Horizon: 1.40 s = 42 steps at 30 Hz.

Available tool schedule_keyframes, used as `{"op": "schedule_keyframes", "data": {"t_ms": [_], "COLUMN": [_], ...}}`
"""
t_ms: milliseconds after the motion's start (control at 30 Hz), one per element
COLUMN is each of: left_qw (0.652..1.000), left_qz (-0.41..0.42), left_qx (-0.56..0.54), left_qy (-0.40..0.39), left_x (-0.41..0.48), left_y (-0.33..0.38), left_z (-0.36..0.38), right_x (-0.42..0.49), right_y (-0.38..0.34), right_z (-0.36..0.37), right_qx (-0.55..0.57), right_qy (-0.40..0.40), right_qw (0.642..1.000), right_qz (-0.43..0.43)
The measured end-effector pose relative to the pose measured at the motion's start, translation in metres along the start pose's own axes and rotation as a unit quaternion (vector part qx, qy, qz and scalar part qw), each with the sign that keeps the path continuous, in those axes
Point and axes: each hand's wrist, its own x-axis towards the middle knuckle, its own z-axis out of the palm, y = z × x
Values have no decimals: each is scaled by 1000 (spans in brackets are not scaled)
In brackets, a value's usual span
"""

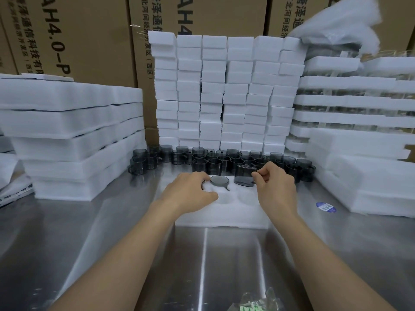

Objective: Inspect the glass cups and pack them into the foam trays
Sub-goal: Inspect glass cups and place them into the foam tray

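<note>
A white foam tray (224,215) with round pockets lies on the steel table in front of me. One smoky grey glass cup (219,181) sits sunk in a far pocket, its handle pointing toward me. My left hand (190,190) rests on the tray with its fingertips at that cup's left rim. My right hand (275,184) pinches the handle of a second grey cup (243,176), which hangs tilted over the far right pocket. Several more grey cups (202,159) stand in rows behind the tray.
Stacks of foam trays (74,140) rise at the left and right (363,171). A wall of white foam blocks (224,90) stands behind the cups, with cardboard boxes (74,34) beyond. A blue sticker (326,207) lies on the table; crumpled plastic (258,301) lies at the near edge.
</note>
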Motion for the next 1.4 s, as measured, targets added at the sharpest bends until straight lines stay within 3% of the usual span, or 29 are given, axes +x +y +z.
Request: {"op": "schedule_keyframes", "data": {"t_ms": [333, 667, 767, 900, 1000, 1100, 1233, 1367, 1400], "left_qw": [1000, 1000, 1000, 999, 999, 999, 999, 999, 999], "left_qz": [5, 5, 3, 2, 0, 2, 1, 6, 5], "left_qx": [7, 21, 26, 34, 36, 39, 39, 42, 43], "left_qy": [9, 3, 2, 0, 3, 3, 5, 1, 0], "left_x": [1, 5, 6, 8, 8, 7, 5, 5, 4], "left_y": [-1, -5, -6, -7, -7, -6, -4, -3, -4], "left_z": [3, 7, 8, 9, 10, 10, 9, 9, 9], "right_x": [4, 4, 3, -7, -10, -11, -12, -13, -11], "right_y": [-3, -1, -6, -17, -22, -19, -13, -11, -11], "right_z": [-14, -16, -19, -20, -14, -7, -3, 3, 5], "right_qx": [-40, -98, -134, -88, -112, -159, -138, -100, -95], "right_qy": [-118, -127, -136, -129, -222, -333, -315, -195, -199], "right_qw": [992, 987, 980, 981, 958, 925, 934, 961, 960], "right_qz": [-2, -24, -57, -116, -141, -95, -99, -166, -170]}}
